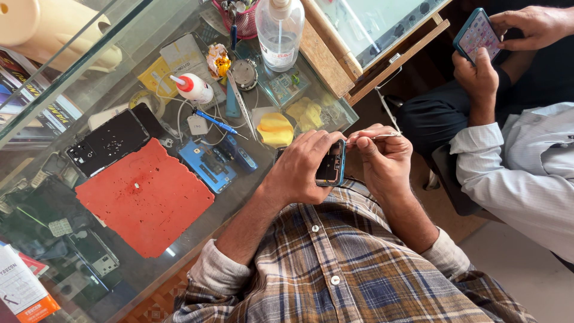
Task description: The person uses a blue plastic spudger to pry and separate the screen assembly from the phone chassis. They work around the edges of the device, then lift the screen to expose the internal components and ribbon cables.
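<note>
Phone (330,164), opened at the back with its inner parts showing, is sitting upright in the left hand (304,167), held above the lap just off the edge of the glass tabletop (197,236); the left hand's fingers are curling closed around the blue frame, thumb along one side. The right hand (382,158) is pinching shut on tweezers (376,137), whose tips are pointing toward the phone's upper end; whether they are touching it I cannot tell.

To my eye, this work is asking for a steady brace: keeping both wrists close together, holding the frame by its edges only, and moving the tips in small, slow strokes so nothing tiny gets flicked away.

Just beside the hands a yellow cloth (275,129) is lying on the tabletop; farther out are a blue board holder (207,166), a red mat (146,197), a blue screwdriver (214,122), a glue bottle (192,87) and a clear spray bottle (280,33). Another person, well apart, is holding a second phone (476,34) in both hands.
</note>
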Demonstrator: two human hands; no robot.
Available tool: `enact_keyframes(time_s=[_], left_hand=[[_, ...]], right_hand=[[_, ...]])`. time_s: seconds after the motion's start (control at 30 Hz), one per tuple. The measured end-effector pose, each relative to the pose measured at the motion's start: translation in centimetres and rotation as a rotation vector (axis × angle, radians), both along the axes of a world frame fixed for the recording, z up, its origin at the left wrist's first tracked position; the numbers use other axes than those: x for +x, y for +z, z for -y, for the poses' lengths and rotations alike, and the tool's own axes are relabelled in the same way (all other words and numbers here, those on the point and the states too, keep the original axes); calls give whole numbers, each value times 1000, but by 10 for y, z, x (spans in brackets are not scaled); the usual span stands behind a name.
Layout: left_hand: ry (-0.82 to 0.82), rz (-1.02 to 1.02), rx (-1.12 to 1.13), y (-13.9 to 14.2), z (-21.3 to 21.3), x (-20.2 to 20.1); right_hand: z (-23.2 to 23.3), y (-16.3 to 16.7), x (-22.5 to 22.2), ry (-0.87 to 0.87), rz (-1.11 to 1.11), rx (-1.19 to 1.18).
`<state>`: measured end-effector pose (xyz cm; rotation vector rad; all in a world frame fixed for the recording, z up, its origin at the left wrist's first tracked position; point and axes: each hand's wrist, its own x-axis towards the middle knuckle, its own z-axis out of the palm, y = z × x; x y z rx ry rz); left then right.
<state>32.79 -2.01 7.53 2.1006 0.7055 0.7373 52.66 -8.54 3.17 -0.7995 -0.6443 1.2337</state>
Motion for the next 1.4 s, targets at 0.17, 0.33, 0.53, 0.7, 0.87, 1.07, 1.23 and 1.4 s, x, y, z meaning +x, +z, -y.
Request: enact_keyframes(time_s=[0.17, 0.33, 0.53, 0.7, 0.87, 1.07, 1.23, 1.4], left_hand=[[15, -101, 131, -3, 1, 3], [25, -103, 157, -8, 5, 8], [60, -76, 148, -7, 4, 13], [114, -228, 88, 7, 1, 0], [179, -197, 221, 27, 10, -42], [320, -282, 355, 33, 28, -86], [470, -386, 350, 26, 50, -138], [577, -515, 309, 11, 72, -189]], right_hand=[[1, 5, 3, -16, 305, 32], [2, 2, 5, -24, 427, 23], [-6, -2, 4, -38, 319, 77], [-17, 35, 16, -182, 181, -72], [-4, 83, 20, 337, 1922, -711], [-2, 70, -58, 467, 594, -231], [-22, 33, -130, 608, 511, -266], [-37, 6, -184, 842, 581, -342]])
